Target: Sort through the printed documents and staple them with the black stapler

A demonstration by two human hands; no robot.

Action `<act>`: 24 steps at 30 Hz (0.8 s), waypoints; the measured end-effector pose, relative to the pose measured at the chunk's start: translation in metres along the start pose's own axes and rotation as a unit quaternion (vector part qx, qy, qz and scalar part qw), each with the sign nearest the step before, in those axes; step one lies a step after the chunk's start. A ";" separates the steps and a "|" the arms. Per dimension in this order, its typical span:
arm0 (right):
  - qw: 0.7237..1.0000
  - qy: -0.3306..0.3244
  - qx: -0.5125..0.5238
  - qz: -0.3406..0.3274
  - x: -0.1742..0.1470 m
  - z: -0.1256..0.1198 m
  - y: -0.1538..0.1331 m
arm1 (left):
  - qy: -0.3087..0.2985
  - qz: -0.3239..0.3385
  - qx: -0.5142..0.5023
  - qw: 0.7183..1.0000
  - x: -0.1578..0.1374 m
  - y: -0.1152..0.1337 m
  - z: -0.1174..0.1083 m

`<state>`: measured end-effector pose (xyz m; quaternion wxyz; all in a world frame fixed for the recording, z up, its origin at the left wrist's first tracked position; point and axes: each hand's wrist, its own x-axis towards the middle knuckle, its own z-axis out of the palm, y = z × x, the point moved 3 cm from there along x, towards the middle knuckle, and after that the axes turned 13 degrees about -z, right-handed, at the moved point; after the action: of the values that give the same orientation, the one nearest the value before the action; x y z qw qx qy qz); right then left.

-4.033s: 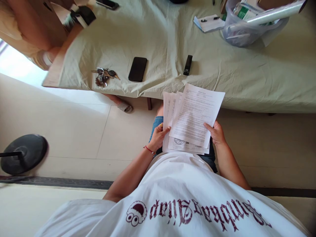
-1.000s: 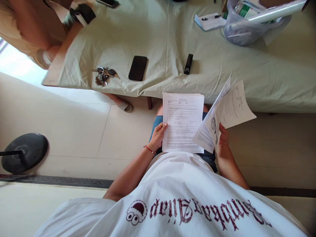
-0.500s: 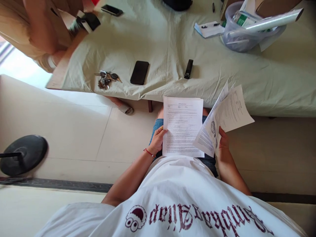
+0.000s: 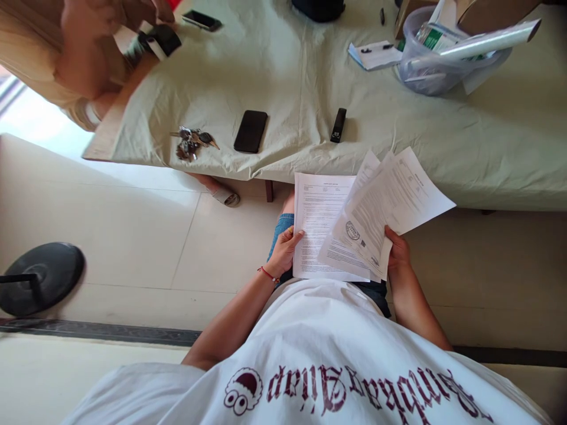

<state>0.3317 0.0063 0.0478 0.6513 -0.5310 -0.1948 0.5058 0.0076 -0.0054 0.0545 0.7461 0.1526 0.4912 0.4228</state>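
Observation:
Over my lap lies a stack of printed papers [image 4: 316, 224], and my left hand [image 4: 284, 248] grips its left edge, thumb on top. My right hand [image 4: 398, 247] pinches a few fanned printed sheets [image 4: 394, 198] by their lower right side. These sheets are tilted and overlap the right part of the stack. A round stamp mark shows near their lower end. The fingers of both hands are partly hidden under the paper.
On the cloth-covered table [image 4: 283, 65] lie keys [image 4: 192, 143], a black phone [image 4: 250, 131], a small black stapler-like object [image 4: 338, 125] and a notepad [image 4: 376, 55]. A plastic basket [image 4: 411, 68] holds rolled items. Another person [image 4: 88, 53] is at the upper left. A round black stand base [image 4: 44, 277] is on the floor.
My right hand's sheets have swung left and flattened, now covering more of the stack. My left hand has barely moved and keeps its grip.

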 end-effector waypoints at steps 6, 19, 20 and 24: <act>1.000 0.012 0.003 -0.019 0.008 0.003 0.004 | 0.006 -0.015 -0.006 1.000 -0.001 0.000 0.001; 1.000 0.012 -0.007 -0.027 0.012 -0.003 0.006 | 0.007 -0.016 -0.002 1.000 -0.003 0.002 0.003; 0.999 0.011 -0.007 -0.029 0.012 -0.003 0.006 | 0.007 -0.016 0.000 1.000 -0.003 0.002 0.003; 1.000 0.012 0.006 -0.028 0.012 -0.002 0.007 | 0.003 -0.016 0.005 1.000 -0.002 0.002 0.002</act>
<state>0.3354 0.0153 0.0377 0.6708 -0.5278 -0.1989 0.4816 0.0078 -0.0057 0.0575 0.7508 0.1470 0.4978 0.4086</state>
